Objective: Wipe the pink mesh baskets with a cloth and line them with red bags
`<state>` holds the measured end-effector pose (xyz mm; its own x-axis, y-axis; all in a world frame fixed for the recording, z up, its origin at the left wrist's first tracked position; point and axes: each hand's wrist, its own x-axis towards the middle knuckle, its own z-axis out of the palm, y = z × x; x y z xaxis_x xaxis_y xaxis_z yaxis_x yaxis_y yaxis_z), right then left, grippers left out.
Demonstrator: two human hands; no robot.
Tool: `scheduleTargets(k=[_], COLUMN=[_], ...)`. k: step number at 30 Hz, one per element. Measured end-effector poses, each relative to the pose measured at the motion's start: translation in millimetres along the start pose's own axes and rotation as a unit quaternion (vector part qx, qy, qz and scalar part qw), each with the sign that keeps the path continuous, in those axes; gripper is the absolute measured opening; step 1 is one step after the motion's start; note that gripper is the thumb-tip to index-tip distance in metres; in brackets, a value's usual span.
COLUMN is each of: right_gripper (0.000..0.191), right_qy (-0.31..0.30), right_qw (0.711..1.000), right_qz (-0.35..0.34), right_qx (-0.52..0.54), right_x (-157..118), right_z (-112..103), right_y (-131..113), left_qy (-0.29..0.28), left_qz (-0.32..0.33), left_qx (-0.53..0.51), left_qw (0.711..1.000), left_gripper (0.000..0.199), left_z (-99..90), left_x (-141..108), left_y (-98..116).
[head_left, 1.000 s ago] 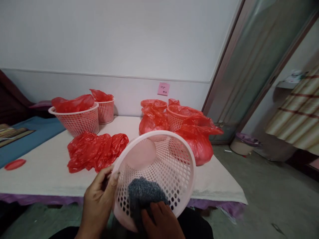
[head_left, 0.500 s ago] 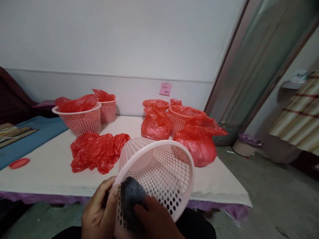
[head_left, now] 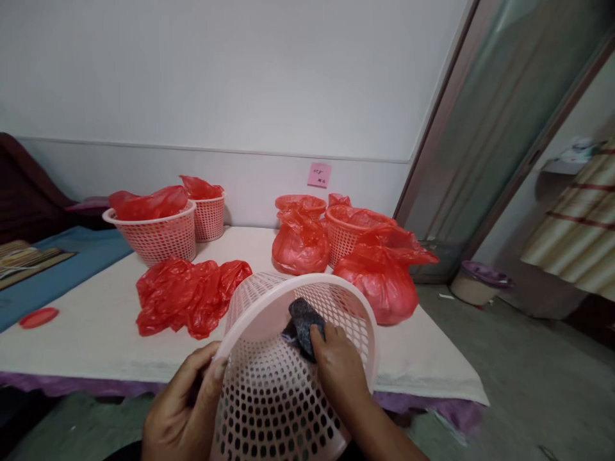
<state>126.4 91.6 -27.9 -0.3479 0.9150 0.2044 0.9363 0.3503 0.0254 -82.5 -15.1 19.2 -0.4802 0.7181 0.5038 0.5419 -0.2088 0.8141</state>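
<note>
A pale pink perforated plastic basket (head_left: 269, 390) lies tilted in front of me, its round mouth facing me. My left hand (head_left: 185, 410) grips the rim at the left, thumb inside the mouth and the other fingers behind the wall. Inside the basket, my right hand (head_left: 339, 365) is closed on a dark grey cloth (head_left: 306, 326). The cloth is bunched up and looks close to the inner wall near the bottom; whether it touches there I cannot tell. Just left of the basket lies a crumpled red plastic bag (head_left: 187, 298).
Red-lined baskets (head_left: 154, 234) stand at the table's back left. Tied red bags (head_left: 379, 282) and orange-rimmed baskets (head_left: 346, 224) sit at the right. A small red lid-like disc (head_left: 39, 317) lies at the left. A pink note (head_left: 319, 175) is on the wall; a bin (head_left: 475, 282) stands on the floor.
My right hand has carried the cloth from the basket's left inner side, near the rim, up and right, deeper inside. The basket has turned slightly; my left hand still holds its rim.
</note>
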Motion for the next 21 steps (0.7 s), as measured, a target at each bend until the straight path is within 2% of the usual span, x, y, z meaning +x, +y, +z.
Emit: scheduleTargets(k=[4, 7, 9, 12, 14, 16, 19, 21], right_gripper=[0.029, 0.034, 0.035, 0.033, 0.032, 0.028, 0.028, 0.040], right_qy=[-0.068, -0.083, -0.067, -0.031, 0.002, 0.066, 0.191, 0.255], right_qw=[0.996, 0.975, 0.932, 0.854, 0.814, 0.797, 0.800, 0.824], right_qz=[-0.028, -0.086, -0.111, -0.082, -0.051, -0.052, -0.103, -0.129], right_qx=[0.053, 0.188, 0.337, 0.512, 0.578, 0.598, 0.559, 0.490], right_x=[-4, -11, -15, -20, -25, -33, -46, -52], right_z=[23, 28, 21, -4, -25, -45, -69, -79], right_y=[-18, -31, -38, -46, -50, -51, -55, -60], left_qy=[-0.020, -0.023, 0.001, 0.028, 0.030, 0.024, 0.012, 0.001], left_qz=[0.041, 0.011, -0.029, -0.067, -0.072, -0.068, -0.059, -0.054], left_qx=[0.001, -0.008, -0.024, -0.039, -0.039, -0.043, -0.058, -0.067], left_qw=[0.999, 1.000, 0.999, 0.997, 0.996, 0.996, 0.997, 0.996], left_gripper=[0.022, 0.024, 0.027, 0.032, 0.033, 0.034, 0.034, 0.032], left_z=[6.3, 8.6, 8.0, 6.4, 6.3, 7.6, 11.5, 14.2], left_x=[0, 1, 4, 8, 11, 14, 18, 18], left_y=[5, 5, 5, 3, 3, 3, 7, 9])
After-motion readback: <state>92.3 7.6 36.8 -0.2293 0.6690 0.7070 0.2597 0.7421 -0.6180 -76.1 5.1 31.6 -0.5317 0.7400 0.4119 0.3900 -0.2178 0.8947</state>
